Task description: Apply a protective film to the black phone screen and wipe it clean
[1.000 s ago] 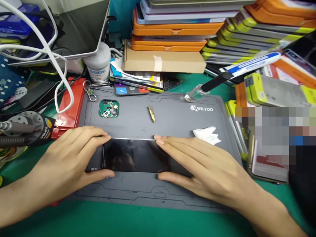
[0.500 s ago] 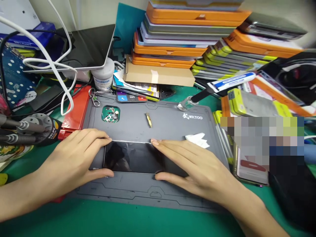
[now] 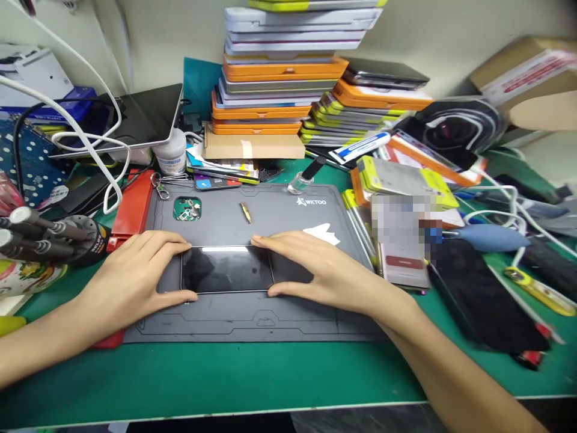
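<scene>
A smartphone (image 3: pixel 225 270) with a dark, glossy screen lies lengthwise on a grey work mat (image 3: pixel 216 207). At its left end, my left hand (image 3: pixel 139 267) grips it, fingers at the far edge and thumb at the near edge. My right hand (image 3: pixel 315 267) holds the right end the same way. Beyond the phone, a small brass-coloured piece (image 3: pixel 246 211) rests on the mat. Tiny metal parts (image 3: pixel 188 209) sit in the mat's cut-out at the upper left. Partly behind my right hand lies a torn white paper piece (image 3: pixel 322 233).
A glass bottle with a black cap (image 3: pixel 302 180) stands at the mat's far edge. Stacked orange and grey boxes (image 3: pixel 265 114) rise behind. Screwdrivers in a round holder (image 3: pixel 85 240) stand left. On the right lie another phone (image 3: pixel 401 240), a black pouch (image 3: pixel 482 294) and cables.
The view has swung right and back, showing more of the bench's right side and front edge. My right hand's thumb and fingers have shifted slightly; both hands still hold the phone.
</scene>
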Demonstrator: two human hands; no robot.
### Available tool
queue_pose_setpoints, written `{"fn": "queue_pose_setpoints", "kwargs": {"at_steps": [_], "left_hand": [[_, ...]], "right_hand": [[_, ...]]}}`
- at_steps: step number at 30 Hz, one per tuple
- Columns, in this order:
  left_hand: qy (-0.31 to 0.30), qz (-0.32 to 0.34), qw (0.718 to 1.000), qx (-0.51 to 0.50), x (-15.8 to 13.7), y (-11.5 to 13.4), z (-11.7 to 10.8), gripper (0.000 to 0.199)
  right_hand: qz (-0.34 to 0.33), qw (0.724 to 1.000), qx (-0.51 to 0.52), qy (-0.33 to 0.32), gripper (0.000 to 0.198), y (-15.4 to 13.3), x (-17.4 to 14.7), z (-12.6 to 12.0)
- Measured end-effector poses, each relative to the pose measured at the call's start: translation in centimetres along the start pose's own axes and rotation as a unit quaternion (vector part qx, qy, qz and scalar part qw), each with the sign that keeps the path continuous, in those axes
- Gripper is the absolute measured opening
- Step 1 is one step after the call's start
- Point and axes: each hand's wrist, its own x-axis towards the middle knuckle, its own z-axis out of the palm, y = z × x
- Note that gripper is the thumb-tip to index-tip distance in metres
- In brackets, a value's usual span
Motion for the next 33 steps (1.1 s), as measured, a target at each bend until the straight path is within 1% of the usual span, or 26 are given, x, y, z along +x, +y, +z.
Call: {"fn": "queue_pose_setpoints", "kwargs": {"at_steps": [5,10,13,16,19,22,26,29,33], "left_hand": [[-0.012,-0.008,1.0,-0.009,0.1,0.1,0.0,0.067],[-0.028,-0.011,0.999,-0.045,0.1,-0.5,0.0,0.068],[-0.024,-0.014,0.998,-0.061,0.0,-0.7,0.1,0.071],[-0.014,-0.021,0.997,-0.076,0.1,-0.8,0.2,0.074],[-0.004,-0.03,0.995,-0.09,0.1,-0.7,0.3,0.074],[0.001,-0.04,0.995,-0.093,0.0,-0.7,0.3,0.073],[0.01,-0.031,0.995,-0.09,-0.2,-0.9,0.4,0.065],[0.004,-0.024,0.996,-0.085,-0.2,-0.8,0.4,0.061],[-0.01,-0.029,0.997,-0.066,-0.2,-0.7,0.4,0.066]], "right_hand": [[0.021,0.999,0.04,-0.01,0.078,0.3,0.1,-0.2],[0.057,0.993,0.093,-0.041,0.078,0.4,0.2,-1.0],[0.062,0.989,0.129,-0.044,0.07,0.6,0.2,-1.3],[0.044,0.987,0.156,-0.024,0.062,0.9,0.2,-1.2],[0.029,0.989,0.148,-0.002,0.065,0.8,0.4,-0.8],[0.031,0.992,0.125,-0.001,0.066,0.4,0.7,-0.6],[0.032,0.994,0.106,0.006,0.063,0.0,0.8,-0.4],[0.026,0.995,0.098,0.013,0.063,0.0,0.8,-0.2],[0.028,0.996,0.082,0.013,0.059,0.1,0.8,0.0]]}}
